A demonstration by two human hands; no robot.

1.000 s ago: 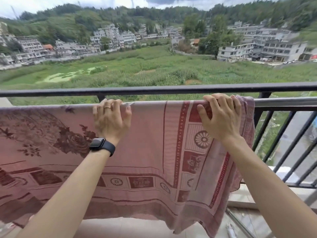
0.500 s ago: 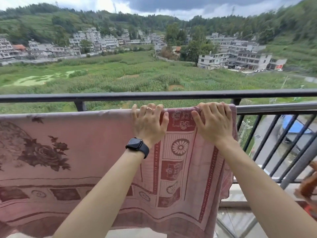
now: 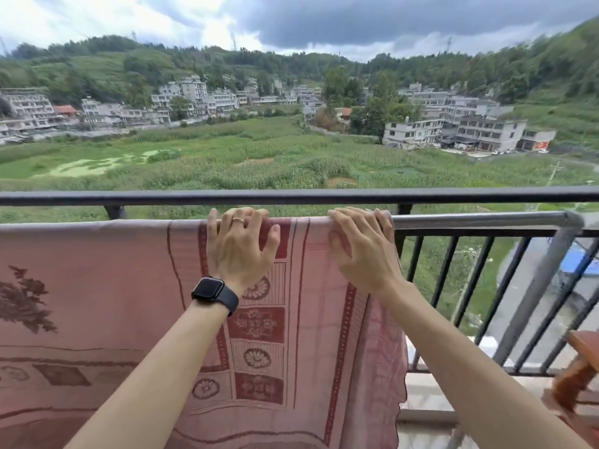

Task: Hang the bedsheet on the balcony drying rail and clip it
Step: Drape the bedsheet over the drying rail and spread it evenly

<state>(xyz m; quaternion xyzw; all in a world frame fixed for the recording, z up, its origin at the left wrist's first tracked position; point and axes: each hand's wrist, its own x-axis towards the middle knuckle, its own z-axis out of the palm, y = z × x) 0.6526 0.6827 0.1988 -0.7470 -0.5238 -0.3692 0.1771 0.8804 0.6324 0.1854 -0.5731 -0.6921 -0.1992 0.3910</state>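
one bedsheet, two rails, two hands, one watch, one ring.

Both hands flat on bedsheet draped over rail.

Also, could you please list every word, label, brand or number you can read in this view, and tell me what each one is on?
None can be read.
Black smartwatch on the left wrist: screen dark, no text.
Red sign on a distant grey building: too small and blurred.
Pink patterned bedsheet over the silver drying rail: flowers and motifs only, no lettering.
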